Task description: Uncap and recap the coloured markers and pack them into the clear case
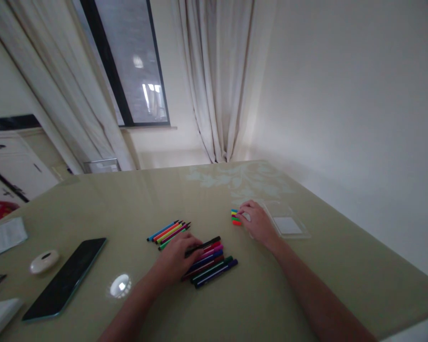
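Note:
My left hand (176,256) rests over a group of capped markers, its thumb and fingers closed around a black marker (211,241). Below that marker lie pink, blue, dark red, dark green and navy markers (217,275), side by side. Just beyond the hand are several uncapped markers (168,232) in blue, orange, yellow, purple and green, their dark tips pointing away to the right. My right hand (257,222) has its fingertips closed on a short row of bright marker caps (235,218). Its fingers partly hide the caps.
Beside my right hand lies a clear plastic case (296,232) with a white card in it. At left on the table (128,199) are a dark tablet (66,278), a white oval case (44,261) and a paper (5,237). A wall borders the right side.

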`<act>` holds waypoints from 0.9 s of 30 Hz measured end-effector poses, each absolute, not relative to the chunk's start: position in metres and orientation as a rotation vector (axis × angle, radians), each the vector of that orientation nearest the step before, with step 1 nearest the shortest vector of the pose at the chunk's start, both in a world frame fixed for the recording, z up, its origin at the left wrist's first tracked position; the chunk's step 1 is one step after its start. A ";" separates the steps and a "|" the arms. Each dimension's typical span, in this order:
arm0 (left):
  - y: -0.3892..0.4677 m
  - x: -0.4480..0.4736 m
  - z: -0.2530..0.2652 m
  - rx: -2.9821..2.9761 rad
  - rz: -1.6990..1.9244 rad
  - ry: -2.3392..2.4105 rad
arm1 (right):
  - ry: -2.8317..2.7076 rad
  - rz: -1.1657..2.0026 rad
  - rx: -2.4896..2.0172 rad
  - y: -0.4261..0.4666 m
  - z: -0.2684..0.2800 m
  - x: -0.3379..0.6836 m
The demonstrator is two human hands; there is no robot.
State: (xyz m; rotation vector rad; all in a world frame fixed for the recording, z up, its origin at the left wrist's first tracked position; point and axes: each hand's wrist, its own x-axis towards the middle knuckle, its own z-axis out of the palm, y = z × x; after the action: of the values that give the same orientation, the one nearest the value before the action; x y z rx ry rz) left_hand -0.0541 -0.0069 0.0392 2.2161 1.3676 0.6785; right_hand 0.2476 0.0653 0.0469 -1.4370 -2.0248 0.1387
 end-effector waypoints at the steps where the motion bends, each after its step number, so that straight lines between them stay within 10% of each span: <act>1: -0.006 -0.056 0.038 2.213 0.696 1.368 | -2.077 0.117 -1.456 0.066 0.046 0.248; 27: 0.017 -0.122 0.030 2.134 0.597 2.168 | -2.262 0.111 -1.518 0.059 0.043 0.233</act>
State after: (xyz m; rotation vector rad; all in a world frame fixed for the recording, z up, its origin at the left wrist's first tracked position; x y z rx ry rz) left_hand -0.1223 0.0170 0.0299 2.1342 2.1676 0.5972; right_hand 0.2330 0.0588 0.0433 -1.5177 -2.2624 0.1109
